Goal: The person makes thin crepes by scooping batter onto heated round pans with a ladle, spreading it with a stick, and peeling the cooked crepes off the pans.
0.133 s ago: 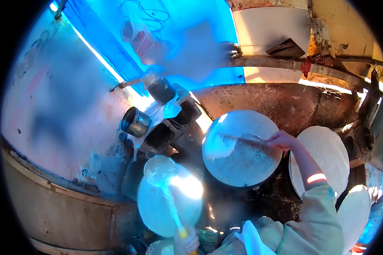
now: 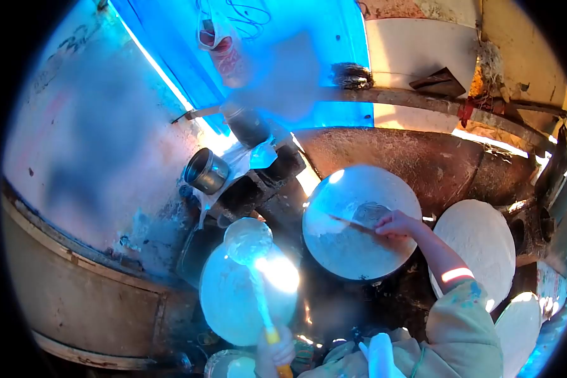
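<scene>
My left hand (image 2: 275,348), at the bottom, is wrapped around the yellow handle of a ladle (image 2: 261,303). The ladle's round, wet-looking bowl hangs over the upper edge of a pale round plate-like surface (image 2: 230,309), where bright glare covers part of it. My right hand (image 2: 397,225) grips a thin, flat brown stick (image 2: 349,223). That stick points left across a large round griddle (image 2: 340,258) with a whitish surface. A greyer, rough patch (image 2: 370,212) shows near the griddle's middle, just behind the stick.
Two more pale round surfaces lie at right, a large one (image 2: 475,242) and a lower one (image 2: 520,327). A metal pot (image 2: 206,171) and a dark container (image 2: 249,128) stand at upper left. A container with white contents (image 2: 230,364) sits at the bottom. A curved brown wall (image 2: 390,148) rises behind.
The view has shifted slightly. My right hand has moved left and inward over the griddle with the stick, and the grey patch shows more plainly. My left hand still holds the ladle.
</scene>
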Tool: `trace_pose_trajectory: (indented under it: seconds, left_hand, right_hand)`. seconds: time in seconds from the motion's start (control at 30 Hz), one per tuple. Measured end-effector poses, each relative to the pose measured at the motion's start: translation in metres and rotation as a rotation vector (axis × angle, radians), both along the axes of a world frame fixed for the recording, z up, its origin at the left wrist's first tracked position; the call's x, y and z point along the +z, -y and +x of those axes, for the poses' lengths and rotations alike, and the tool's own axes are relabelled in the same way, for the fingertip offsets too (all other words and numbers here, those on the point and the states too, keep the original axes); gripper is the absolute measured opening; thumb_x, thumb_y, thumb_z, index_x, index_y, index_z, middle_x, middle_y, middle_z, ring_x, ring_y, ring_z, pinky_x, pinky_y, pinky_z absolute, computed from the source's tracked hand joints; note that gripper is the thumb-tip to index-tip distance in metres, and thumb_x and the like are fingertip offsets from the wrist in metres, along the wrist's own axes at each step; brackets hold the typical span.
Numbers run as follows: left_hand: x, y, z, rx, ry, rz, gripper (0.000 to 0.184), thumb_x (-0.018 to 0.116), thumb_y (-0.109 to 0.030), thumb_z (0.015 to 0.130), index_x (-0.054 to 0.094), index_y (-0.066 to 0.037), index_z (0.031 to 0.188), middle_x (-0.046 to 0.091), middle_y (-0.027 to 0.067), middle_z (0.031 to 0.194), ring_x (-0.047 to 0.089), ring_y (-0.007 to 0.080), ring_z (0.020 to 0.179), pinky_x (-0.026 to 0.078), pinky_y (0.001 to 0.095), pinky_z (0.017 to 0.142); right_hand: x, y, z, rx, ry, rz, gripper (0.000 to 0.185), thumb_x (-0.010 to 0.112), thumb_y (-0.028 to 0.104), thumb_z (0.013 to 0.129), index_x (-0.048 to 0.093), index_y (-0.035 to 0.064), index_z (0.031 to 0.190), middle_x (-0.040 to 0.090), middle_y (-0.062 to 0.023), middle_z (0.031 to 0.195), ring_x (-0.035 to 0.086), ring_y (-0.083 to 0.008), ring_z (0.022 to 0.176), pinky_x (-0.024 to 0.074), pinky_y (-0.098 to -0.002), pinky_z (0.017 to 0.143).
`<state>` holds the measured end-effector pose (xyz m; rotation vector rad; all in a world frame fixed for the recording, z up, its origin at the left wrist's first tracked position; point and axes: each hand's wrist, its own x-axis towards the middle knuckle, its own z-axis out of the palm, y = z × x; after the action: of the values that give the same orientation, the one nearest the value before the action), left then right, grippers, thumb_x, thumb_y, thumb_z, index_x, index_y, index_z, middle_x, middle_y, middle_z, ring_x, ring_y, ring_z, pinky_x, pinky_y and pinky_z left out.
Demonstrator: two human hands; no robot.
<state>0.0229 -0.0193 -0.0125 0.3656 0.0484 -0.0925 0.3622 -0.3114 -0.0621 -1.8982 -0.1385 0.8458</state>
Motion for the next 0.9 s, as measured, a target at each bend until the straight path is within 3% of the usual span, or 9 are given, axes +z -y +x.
trace_pose_trajectory:
  seconds: [0.13, 0.23, 0.3, 0.37, 0.43, 0.57, 0.63, 0.7, 0.9]
  left_hand:
    - [0.008, -0.007, -0.016, -0.061, -0.027, -0.002, 0.061, 0.052, 0.008, 0.079, 0.032, -0.012, 0.133, 0.046, 0.0103, 0.079, 0.038, 0.0056, 0.042, 0.034, 0.0172, 0.035]
    - [0.005, -0.007, -0.011, -0.067, -0.050, -0.009, 0.063, 0.053, 0.008, 0.079, 0.031, -0.012, 0.134, 0.046, 0.0106, 0.078, 0.039, 0.0062, 0.042, 0.034, 0.0176, 0.035]
    - [0.002, 0.001, -0.004, -0.076, -0.021, -0.117, 0.064, 0.053, 0.008, 0.077, 0.030, -0.011, 0.134, 0.046, 0.0105, 0.078, 0.039, 0.0065, 0.043, 0.034, 0.0177, 0.035]
    - [-0.015, 0.001, -0.011, 0.101, -0.261, -0.124, 0.063, 0.052, 0.008, 0.077, 0.029, -0.009, 0.134, 0.045, 0.0101, 0.078, 0.039, 0.0059, 0.043, 0.034, 0.0172, 0.035]
    - [0.005, 0.020, -0.001, 0.092, -0.180, -0.108, 0.063, 0.051, 0.008, 0.077, 0.029, -0.008, 0.134, 0.045, 0.0099, 0.078, 0.039, 0.0054, 0.043, 0.034, 0.0167, 0.035]
    - [0.004, 0.025, -0.017, 0.047, -0.140, -0.126, 0.064, 0.050, 0.008, 0.078, 0.026, -0.007, 0.135, 0.044, 0.0092, 0.078, 0.038, 0.0038, 0.043, 0.033, 0.0152, 0.035]
    - [0.006, 0.025, -0.018, 0.015, -0.163, -0.107, 0.063, 0.049, 0.008, 0.079, 0.025, -0.007, 0.135, 0.044, 0.0085, 0.079, 0.038, 0.0034, 0.043, 0.033, 0.0152, 0.036]
    - [0.009, 0.028, -0.015, 0.033, -0.184, -0.134, 0.061, 0.047, 0.008, 0.080, 0.024, -0.006, 0.135, 0.043, 0.0083, 0.080, 0.039, 0.0033, 0.044, 0.034, 0.0155, 0.036]
    - [-0.003, 0.013, -0.027, -0.079, -0.075, -0.071, 0.060, 0.044, 0.009, 0.080, 0.024, -0.007, 0.135, 0.044, 0.0080, 0.081, 0.040, 0.0033, 0.044, 0.036, 0.0154, 0.037]
  right_hand:
    - [0.006, 0.054, -0.010, 0.196, -0.366, 0.076, 0.023, 0.068, 0.017, 0.074, 0.065, 0.0066, 0.094, 0.051, 0.0001, 0.055, 0.043, -0.0070, 0.041, 0.0292, -0.0190, 0.036]
    - [-0.024, 0.057, 0.023, 0.153, 0.017, 0.239, 0.024, 0.068, 0.016, 0.075, 0.065, 0.0064, 0.096, 0.052, 0.0002, 0.056, 0.042, -0.0067, 0.041, 0.0281, -0.0186, 0.036]
    - [-0.011, 0.008, 0.024, -0.129, -0.008, 0.219, 0.023, 0.070, 0.018, 0.073, 0.066, 0.0076, 0.093, 0.055, -0.0018, 0.061, 0.048, -0.0087, 0.046, 0.0359, -0.0216, 0.039]
    - [0.008, -0.023, 0.006, 0.062, -0.015, 0.010, 0.026, 0.071, 0.023, 0.072, 0.066, 0.0079, 0.092, 0.054, -0.0014, 0.059, 0.047, -0.0080, 0.046, 0.0355, -0.0214, 0.039]
    - [-0.032, -0.014, 0.002, 0.213, -0.113, 0.045, 0.032, 0.072, 0.029, 0.070, 0.066, 0.0082, 0.093, 0.053, 0.0004, 0.058, 0.044, -0.0070, 0.042, 0.0338, -0.0219, 0.037]
    - [-0.012, 0.073, -0.025, 0.235, -0.452, 0.150, 0.027, 0.072, 0.017, 0.072, 0.066, 0.0064, 0.096, 0.051, 0.0055, 0.055, 0.044, -0.0046, 0.043, 0.0326, -0.0190, 0.038]
    - [-0.020, 0.096, -0.026, 0.182, -0.088, 0.079, 0.025, 0.071, 0.011, 0.073, 0.066, 0.0057, 0.097, 0.049, 0.0059, 0.054, 0.041, -0.0036, 0.042, 0.0288, -0.0184, 0.036]
    - [-0.021, 0.087, -0.027, -0.135, -0.171, 0.221, 0.028, 0.070, 0.015, 0.074, 0.064, 0.0060, 0.100, 0.046, 0.0035, 0.052, 0.036, -0.0044, 0.037, 0.0232, -0.0202, 0.033]
    - [-0.015, 0.047, -0.090, -0.011, -0.226, 0.066, 0.026, 0.070, 0.018, 0.074, 0.065, 0.0072, 0.097, 0.048, 0.0018, 0.054, 0.035, -0.0043, 0.037, 0.0215, -0.0205, 0.034]
